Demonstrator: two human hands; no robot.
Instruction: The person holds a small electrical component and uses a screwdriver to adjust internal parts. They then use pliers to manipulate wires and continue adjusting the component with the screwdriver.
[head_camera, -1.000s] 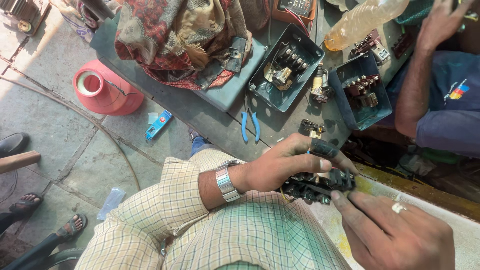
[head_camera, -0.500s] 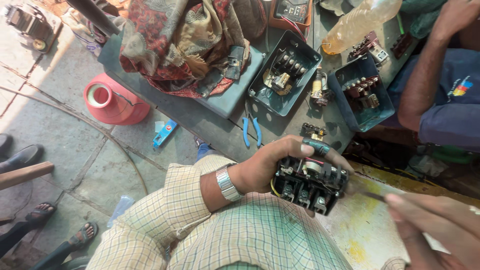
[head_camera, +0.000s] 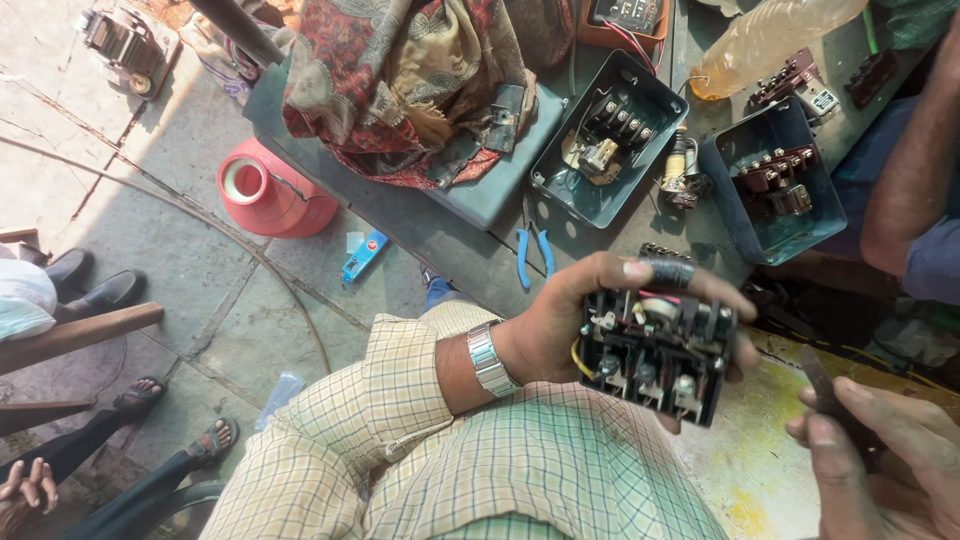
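Behind, green boxes (head_camera: 610, 150) hold switch parts (head_camera: 600, 150).

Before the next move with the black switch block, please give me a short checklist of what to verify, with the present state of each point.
1. Left hand grips the switch block firmly: ok.
2. Block's terminal side faces the camera: ok.
3. Right hand holds a thin dark tool: ok, kind of tool cannot tell.
4. Tool touches the block: not ok, apart.
5. Yellow wire at the block's edge is secure: cannot tell.
6. Blue pliers lie on the bench, away from both hands: ok.
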